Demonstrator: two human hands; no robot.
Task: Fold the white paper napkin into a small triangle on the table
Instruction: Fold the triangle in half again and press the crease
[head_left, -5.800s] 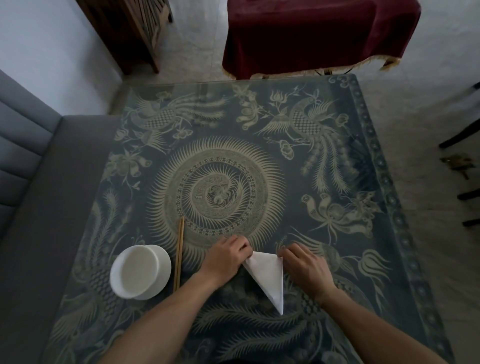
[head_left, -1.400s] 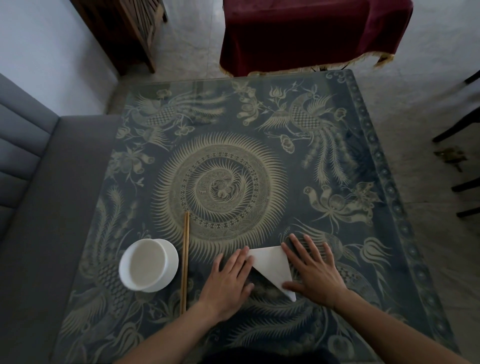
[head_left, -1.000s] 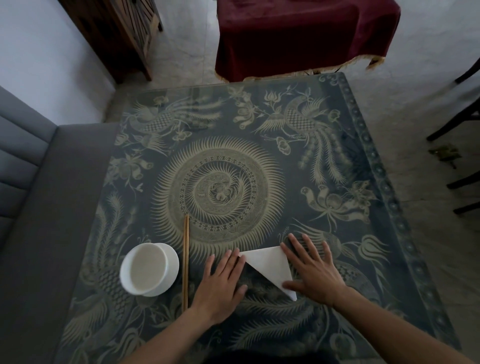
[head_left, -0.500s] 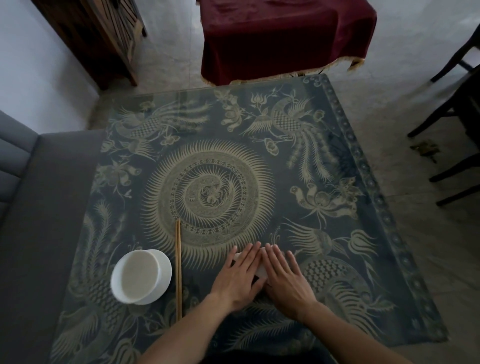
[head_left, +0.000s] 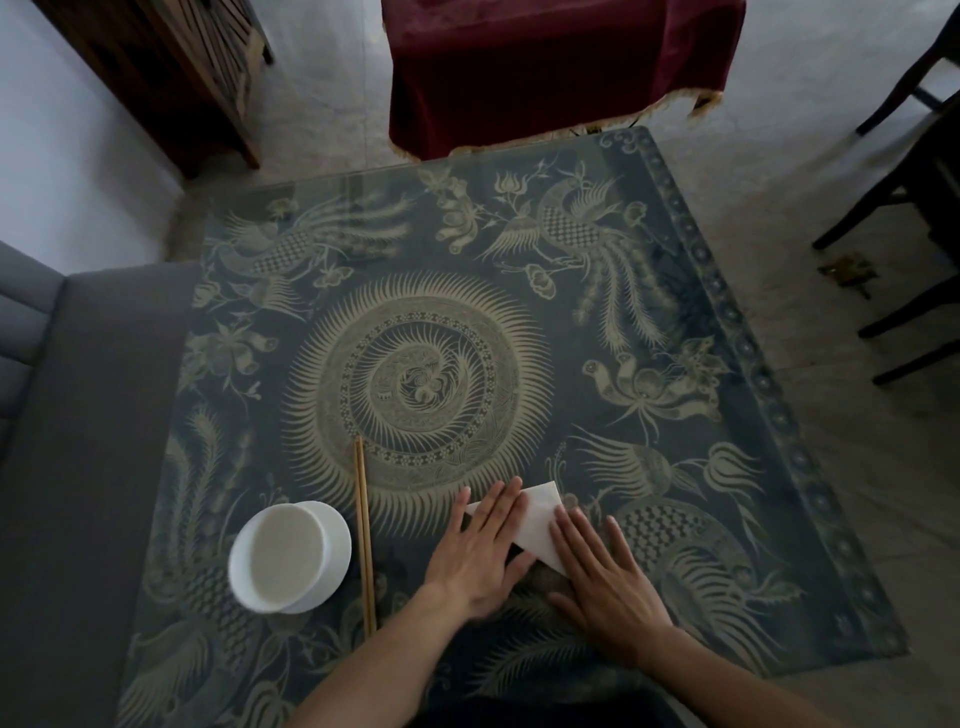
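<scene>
The white paper napkin (head_left: 540, 522) lies folded into a small triangle near the front of the patterned table (head_left: 649, 332). My left hand (head_left: 480, 553) rests flat, palm down, over the napkin's left part. My right hand (head_left: 605, 577) lies flat with fingers spread over its lower right corner. Only the strip of napkin between the two hands shows; the rest is hidden under them. Neither hand grips anything.
A white bowl (head_left: 288, 558) stands at the front left of the table, with a pair of wooden chopsticks (head_left: 363, 535) lying just to its right. A grey sofa (head_left: 78, 441) borders the left side. Dark chairs (head_left: 914, 218) stand to the right, a red-draped table (head_left: 545, 67) behind.
My hands, pressed close together over the napkin half a second ago, have slid slightly apart, uncovering its middle. The view has shifted a little.
</scene>
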